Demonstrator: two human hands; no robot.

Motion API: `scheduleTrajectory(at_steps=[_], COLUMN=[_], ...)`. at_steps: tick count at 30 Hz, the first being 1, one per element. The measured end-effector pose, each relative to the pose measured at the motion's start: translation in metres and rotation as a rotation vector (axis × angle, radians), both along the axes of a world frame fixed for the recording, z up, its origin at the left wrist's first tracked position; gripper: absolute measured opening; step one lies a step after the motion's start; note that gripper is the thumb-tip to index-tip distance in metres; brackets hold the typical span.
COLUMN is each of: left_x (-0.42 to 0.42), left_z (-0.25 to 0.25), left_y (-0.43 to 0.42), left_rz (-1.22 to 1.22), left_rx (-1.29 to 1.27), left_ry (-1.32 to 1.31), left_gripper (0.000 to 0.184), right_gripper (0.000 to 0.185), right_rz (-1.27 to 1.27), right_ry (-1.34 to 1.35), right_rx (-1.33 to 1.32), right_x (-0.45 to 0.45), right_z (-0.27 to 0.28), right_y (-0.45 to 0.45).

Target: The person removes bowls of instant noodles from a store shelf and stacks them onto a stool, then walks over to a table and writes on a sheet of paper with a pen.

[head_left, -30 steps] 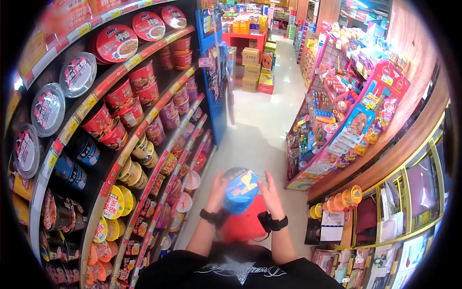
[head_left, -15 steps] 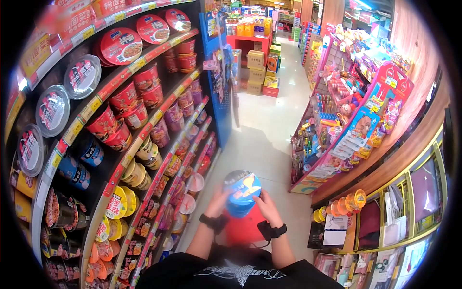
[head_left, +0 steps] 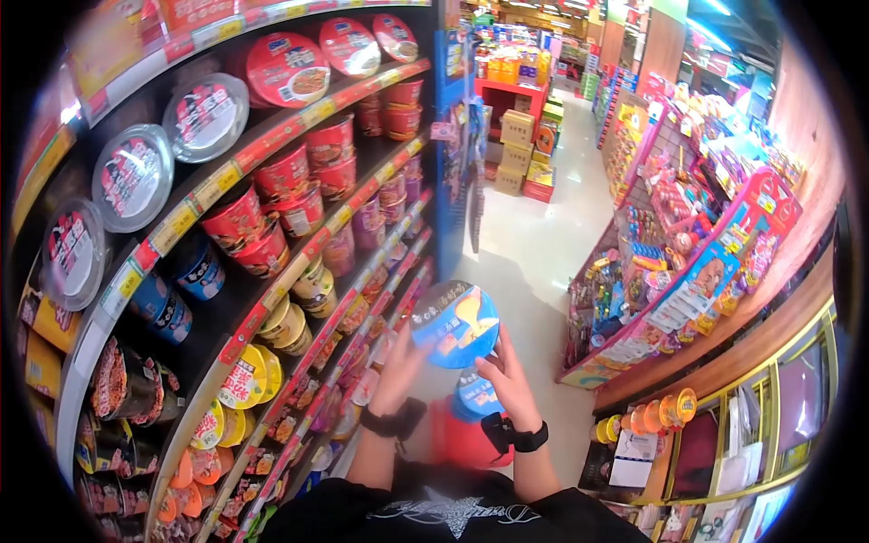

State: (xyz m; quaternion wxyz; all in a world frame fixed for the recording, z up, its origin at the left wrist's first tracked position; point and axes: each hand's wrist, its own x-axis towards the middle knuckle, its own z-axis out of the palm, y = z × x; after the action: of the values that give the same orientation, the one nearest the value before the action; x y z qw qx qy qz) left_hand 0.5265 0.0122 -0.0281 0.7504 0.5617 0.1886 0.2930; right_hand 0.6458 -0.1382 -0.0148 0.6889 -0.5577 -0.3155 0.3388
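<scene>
A blue and black lidded noodle bowl (head_left: 455, 324) is tilted up in front of me, its printed lid facing me. My right hand (head_left: 509, 373) grips its lower right edge, the thumb in front and the fingers along the side. At its left edge is my left hand (head_left: 398, 366), blurred by motion; whether it touches the bowl is unclear. A second blue tub (head_left: 477, 395) shows below, beside my right hand, over a blurred red object (head_left: 460, 439). Black bands circle both wrists.
Curved shelves (head_left: 244, 339) of instant noodle cups fill the left side. On the right stand a pink candy rack (head_left: 656, 271) and orange-lidded cups (head_left: 665, 414). Cartons (head_left: 514, 149) sit farther up the aisle, past a blue panel (head_left: 450, 163).
The upper bowl has risen away from the tub beneath it, which now shows separately. My right hand has moved with it. The view has swung left, so the shelves appear farther right.
</scene>
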Motion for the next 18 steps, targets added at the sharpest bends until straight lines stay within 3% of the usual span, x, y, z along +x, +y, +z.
scheduleTrajectory(at_steps=[14,18], left_x=[-0.129,-0.164], left_z=[0.081,0.093], left_y=[0.076,0.096], left_rz=[0.426,0.576], left_rx=[-0.01,0.105], left_ry=[-0.152,-0.151], left_gripper=[0.07,0.071], right_gripper=[0.074,0.074], right_rz=[0.467,0.602], right_ry=[-0.002,0.013], right_rx=[0.249,0.346], right_x=[-0.087,-0.117], right_z=[0.048,0.055], right_y=[0.16,0.205])
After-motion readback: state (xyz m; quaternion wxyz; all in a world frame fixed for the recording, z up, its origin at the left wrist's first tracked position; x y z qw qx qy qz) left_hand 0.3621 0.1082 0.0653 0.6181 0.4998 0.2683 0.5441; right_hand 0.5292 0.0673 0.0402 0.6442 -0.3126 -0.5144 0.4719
